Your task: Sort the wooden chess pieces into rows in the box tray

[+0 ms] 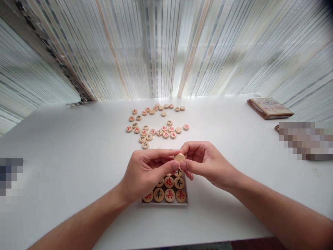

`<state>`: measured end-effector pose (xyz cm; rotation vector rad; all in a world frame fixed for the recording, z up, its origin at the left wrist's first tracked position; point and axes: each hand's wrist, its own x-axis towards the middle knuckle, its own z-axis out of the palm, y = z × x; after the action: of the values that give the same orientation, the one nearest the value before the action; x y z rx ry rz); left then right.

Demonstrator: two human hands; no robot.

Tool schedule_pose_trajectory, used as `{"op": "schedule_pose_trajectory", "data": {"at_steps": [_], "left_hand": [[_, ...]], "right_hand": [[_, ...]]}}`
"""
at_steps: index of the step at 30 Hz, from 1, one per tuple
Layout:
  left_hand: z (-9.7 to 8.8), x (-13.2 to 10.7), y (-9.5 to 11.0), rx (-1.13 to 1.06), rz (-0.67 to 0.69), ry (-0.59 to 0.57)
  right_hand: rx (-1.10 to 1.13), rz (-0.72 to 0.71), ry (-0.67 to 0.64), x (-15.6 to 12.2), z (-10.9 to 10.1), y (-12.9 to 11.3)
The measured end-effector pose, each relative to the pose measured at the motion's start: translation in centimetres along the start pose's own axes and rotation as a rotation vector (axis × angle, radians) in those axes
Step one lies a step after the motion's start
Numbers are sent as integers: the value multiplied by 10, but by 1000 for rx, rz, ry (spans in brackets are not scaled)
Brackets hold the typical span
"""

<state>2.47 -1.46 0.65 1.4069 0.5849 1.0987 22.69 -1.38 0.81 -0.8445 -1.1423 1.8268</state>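
One dark item (9, 175) lies at the left edge of the bench (78, 149), pixelated beyond identification. Next, left hand (144, 170): thumb and forefinger pinch a blank-faced disc (179, 158), remaining fingers curled behind, partly hidden. Beyond it, well apart from the curtain's foot (156, 83), loose discs (153, 132) lie in irregular strings, some showing red or black characters, some plain side up. Tray (166, 203) stands under the hands; visible front row complete: red, black, red, red, all character side up. Farther rows partly covered by the left hand; fill there cannot be told. Held disc is above the tray's right-hand column, tilted, its plain face toward the viewer. Right hand (205, 161): thumb and fingers pinch the same disc from its other side. Step in hand, as judged: orienting a single disc over the tray. Matching the others would call for character side up, level, with one hand letting go first; a neighbour could get knocked. Far right: flat carton (272, 107), and near it a pixelated object (305, 140).
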Motion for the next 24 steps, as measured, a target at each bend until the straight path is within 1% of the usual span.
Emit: {"op": "schedule_pose_trajectory", "data": {"at_steps": [4,8,11,14,19,24], "left_hand": [[1,1,1,-40,-40,33],[0,2,2,-34,-45,52],[0,2,2,-2,-33,74],[-1,1,2,82,-4,94],[-6,-2,-2,319,97,137],[-10,-1,-6,557,292,130]], "right_hand": [[18,-3,-6,0,1,-1],[13,-22,-6,1,0,-1],[-11,-39,12,1,0,-1],[-32,-67,32,1,-1,0],[-118,-121,63,0,0,0],[-262,-154,108,-1,-2,-5]]}}
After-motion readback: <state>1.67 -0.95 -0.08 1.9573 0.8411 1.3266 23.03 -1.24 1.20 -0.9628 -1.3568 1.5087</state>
